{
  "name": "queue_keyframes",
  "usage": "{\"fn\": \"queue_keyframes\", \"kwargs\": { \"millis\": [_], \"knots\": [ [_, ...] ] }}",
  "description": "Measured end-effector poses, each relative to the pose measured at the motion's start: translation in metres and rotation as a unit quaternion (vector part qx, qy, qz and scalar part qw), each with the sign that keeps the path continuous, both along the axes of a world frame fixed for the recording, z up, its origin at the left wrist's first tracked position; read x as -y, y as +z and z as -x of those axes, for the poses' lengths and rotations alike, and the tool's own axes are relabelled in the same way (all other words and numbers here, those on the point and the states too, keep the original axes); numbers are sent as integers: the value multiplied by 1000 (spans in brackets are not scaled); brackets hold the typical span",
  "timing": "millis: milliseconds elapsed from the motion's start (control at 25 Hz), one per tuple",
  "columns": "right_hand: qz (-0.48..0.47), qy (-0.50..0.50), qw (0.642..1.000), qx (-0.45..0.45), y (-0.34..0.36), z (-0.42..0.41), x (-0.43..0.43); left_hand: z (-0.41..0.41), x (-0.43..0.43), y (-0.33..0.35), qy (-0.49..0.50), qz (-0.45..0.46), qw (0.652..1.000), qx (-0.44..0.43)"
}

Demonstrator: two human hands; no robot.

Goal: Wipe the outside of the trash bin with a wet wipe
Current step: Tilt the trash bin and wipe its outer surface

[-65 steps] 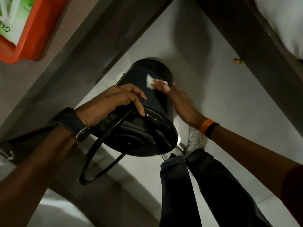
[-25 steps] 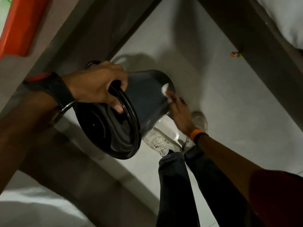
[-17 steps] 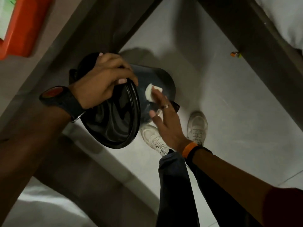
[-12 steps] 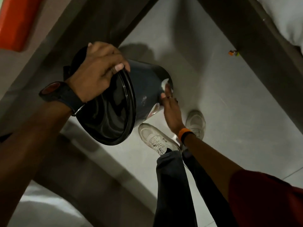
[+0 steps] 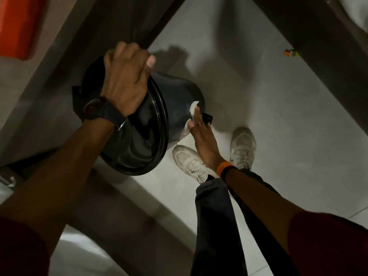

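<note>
Two hands are engaged in the head view, the only view supplied. Left hand [image 5: 127,80] has its fingers clenched over the rim of the black trash bin [image 5: 175,104], holding it tilted clear of the floor [image 5: 278,136], apparently so the side wall faces the wiping hand. Right hand [image 5: 202,136] lies flat, fingers extended, pressing the white wet wipe [image 5: 192,108] against the bin's outer wall near its base. White shoes [image 5: 191,163] stand directly below.

The right hand [image 5: 201,140] hides most of the wet wipe [image 5: 193,107].
</note>
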State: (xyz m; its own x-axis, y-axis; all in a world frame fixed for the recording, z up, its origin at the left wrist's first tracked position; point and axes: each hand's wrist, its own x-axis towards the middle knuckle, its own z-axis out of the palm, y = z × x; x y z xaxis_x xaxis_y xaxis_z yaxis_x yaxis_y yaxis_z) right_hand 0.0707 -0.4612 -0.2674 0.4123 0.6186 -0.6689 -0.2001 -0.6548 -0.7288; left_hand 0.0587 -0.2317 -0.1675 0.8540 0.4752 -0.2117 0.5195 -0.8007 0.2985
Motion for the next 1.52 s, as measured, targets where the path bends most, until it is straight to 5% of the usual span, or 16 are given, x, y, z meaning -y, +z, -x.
{"fn": "queue_keyframes", "kwargs": {
  "millis": [80, 200, 280, 360, 440, 680, 840, 1040, 1120, 1320, 1520],
  "knots": [
    [-15, -13, 1000, -3, -3, 2, -1, -7, -8, -2, 32, 3, 999, 11],
    [-195, 93, 961, 174, 13, 25, -1, -17, -19, -7, 48, 0, 999, 22],
    [-222, 139, 934, 241, 8, 21, 2, -16, -23, -8, 51, -8, 999, 17],
    [-120, 83, 970, 196, -2, -6, -12, -17, -19, -11, 52, -7, 998, 23],
    [-10, -17, 998, 55, -7, -32, -29, -21, -11, -14, 52, -13, 998, 35],
    [-207, 31, 966, 153, 22, 0, -15, -22, -17, -16, 77, -11, 996, 50],
    [-16, -91, 996, 4, 6, -24, -11, -33, -15, -18, 85, -14, 994, 60],
    [-163, -55, 983, 68, 39, -6, -15, -44, -8, -22, 86, 3, 995, 53],
    [-155, -60, 985, 47, 46, -4, -15, -43, -1, -18, 60, 21, 997, 50],
    [-150, -97, 984, 18, 49, -16, -27, -42, 28, -16, -150, 29, 988, 16],
    [-94, -61, 993, 27, 0, -23, -12, -35, 10, -8, -40, 69, 996, 30]
  ]
}}
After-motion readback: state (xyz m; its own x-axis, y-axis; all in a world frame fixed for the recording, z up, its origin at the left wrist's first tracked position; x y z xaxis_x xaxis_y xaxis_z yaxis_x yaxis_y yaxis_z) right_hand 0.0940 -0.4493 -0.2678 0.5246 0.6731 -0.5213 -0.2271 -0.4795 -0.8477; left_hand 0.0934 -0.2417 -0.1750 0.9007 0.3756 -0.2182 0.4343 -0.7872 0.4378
